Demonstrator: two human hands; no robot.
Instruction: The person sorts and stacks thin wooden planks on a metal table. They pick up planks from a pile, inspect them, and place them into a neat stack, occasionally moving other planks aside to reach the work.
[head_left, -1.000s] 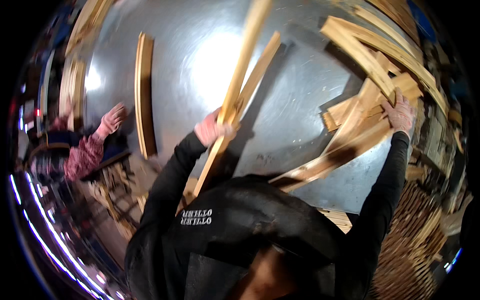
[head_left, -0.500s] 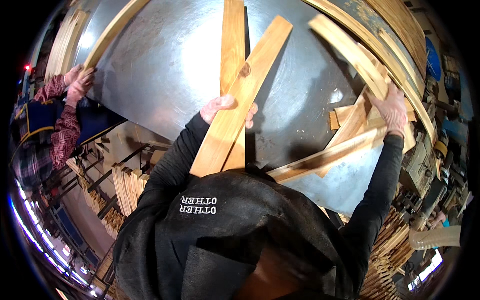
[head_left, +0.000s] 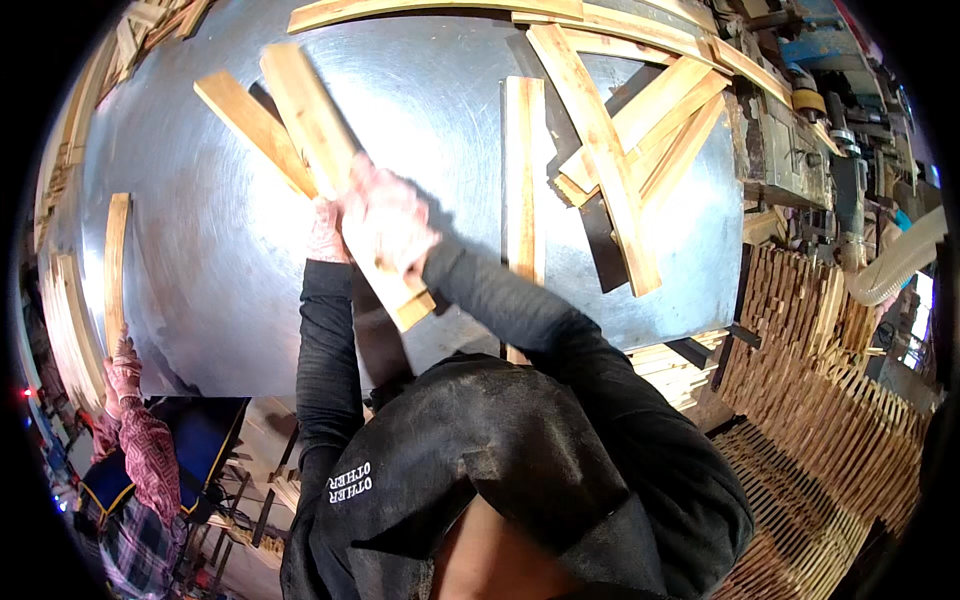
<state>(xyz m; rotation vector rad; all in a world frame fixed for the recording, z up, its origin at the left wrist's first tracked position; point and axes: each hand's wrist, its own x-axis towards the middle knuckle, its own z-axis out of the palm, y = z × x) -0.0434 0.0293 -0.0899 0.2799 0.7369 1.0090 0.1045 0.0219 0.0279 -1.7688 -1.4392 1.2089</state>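
Two wooden boards cross each other over the metal tabletop [head_left: 440,90], in front of me and to the left. My left hand [head_left: 328,232], in a pale glove, is closed around the crossed boards from their left side. Over the upper board [head_left: 305,105] lies my right hand [head_left: 388,215], smeared by motion, its fingers bent around the board. The lower board [head_left: 245,122] slants out to the far left beneath it, and its near end pokes out below my right hand. Both hands hide the middle of the boards.
A single board [head_left: 525,170] lies lengthwise right of my hands. Several boards overlap in a loose pile [head_left: 650,130] farther right. At left, a co-worker's gloved hand [head_left: 124,370] holds a slat [head_left: 117,260]. Stacked wood [head_left: 820,360] and a machine [head_left: 790,150] stand beyond the table's right side.
My right hand has left the pile on the right and come onto the board by my left hand. The view has turned, and the boards in my hands now lean left.
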